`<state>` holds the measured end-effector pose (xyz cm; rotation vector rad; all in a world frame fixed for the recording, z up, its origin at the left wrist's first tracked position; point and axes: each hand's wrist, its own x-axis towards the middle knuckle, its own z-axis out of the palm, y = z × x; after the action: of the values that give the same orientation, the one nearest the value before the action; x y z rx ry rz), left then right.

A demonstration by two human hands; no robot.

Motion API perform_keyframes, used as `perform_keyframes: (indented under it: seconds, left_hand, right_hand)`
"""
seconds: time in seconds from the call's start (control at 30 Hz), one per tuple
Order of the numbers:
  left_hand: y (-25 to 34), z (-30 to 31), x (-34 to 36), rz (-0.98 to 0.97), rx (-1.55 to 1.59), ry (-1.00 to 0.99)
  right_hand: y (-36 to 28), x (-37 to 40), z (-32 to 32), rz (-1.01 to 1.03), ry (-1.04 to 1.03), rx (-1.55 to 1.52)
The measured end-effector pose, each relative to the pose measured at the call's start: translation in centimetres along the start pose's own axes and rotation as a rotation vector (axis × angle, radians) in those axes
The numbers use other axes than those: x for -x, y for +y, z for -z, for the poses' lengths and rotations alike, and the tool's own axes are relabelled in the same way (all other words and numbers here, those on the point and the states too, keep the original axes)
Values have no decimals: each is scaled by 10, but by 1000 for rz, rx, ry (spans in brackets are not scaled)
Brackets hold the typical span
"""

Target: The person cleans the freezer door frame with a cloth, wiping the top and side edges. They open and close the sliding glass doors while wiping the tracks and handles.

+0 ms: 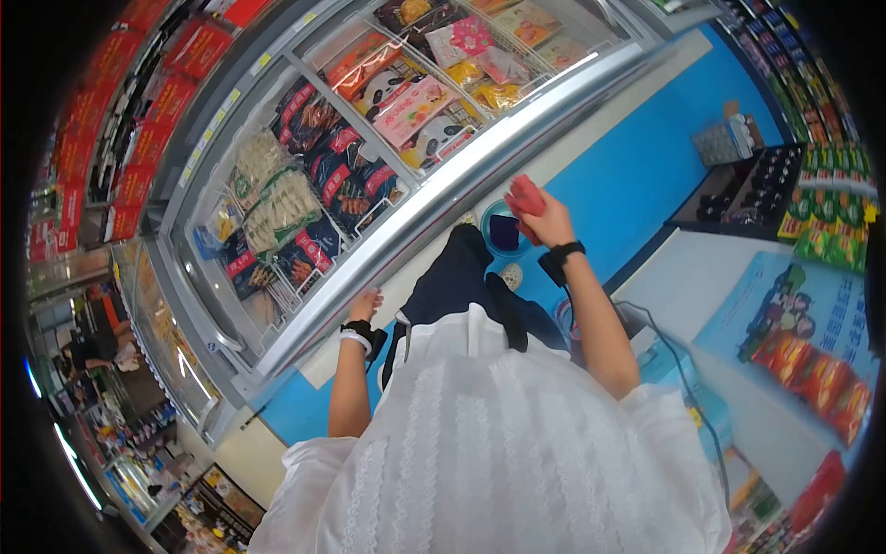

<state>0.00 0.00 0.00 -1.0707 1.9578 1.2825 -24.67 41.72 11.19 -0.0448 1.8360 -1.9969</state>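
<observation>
My right hand (548, 222) is closed around a crumpled red cloth (525, 196), held in front of the freezer's long edge. Just beneath it on the floor stands a teal basin (499, 209) with something dark purple (504, 233) inside, perhaps a cloth. My left hand (366, 304) hangs beside the freezer's silver rail (441, 199), its fingers loosely apart and nothing visible in them. Behind the rail, the chest freezer holds bagged dumplings (282, 210), dark food packs (346, 192) and a pink package (416, 110).
Red boxes (173, 97) line shelves at the left. On the right are a white counter (678, 263), green snack packs (826, 222) and red packets (812, 374). A black cable (681, 355) hangs close to my right arm. Blue flooring (628, 157) runs along the freezer.
</observation>
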Motion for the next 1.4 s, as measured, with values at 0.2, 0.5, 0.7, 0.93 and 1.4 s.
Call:
perform_keyframes:
  seconds: [0.2, 0.5, 0.7, 0.93, 1.4]
  left_hand:
    - [52, 1, -35, 163, 734, 9]
    - [57, -8, -69, 445, 805, -191]
    - [79, -18, -62, 483, 952, -43]
    - [85, -19, -58, 503, 932, -28]
    - [80, -23, -61, 508, 936, 50]
  right_hand:
    - [-44, -93, -74, 294, 44, 1036]
    - [31, -170, -96, 366, -282, 1450]
    - [35, -199, -129, 285, -631, 1349]
    - [41, -236, -177, -71, -992, 1388]
    - [43, -230, -168, -2, -945, 1272]
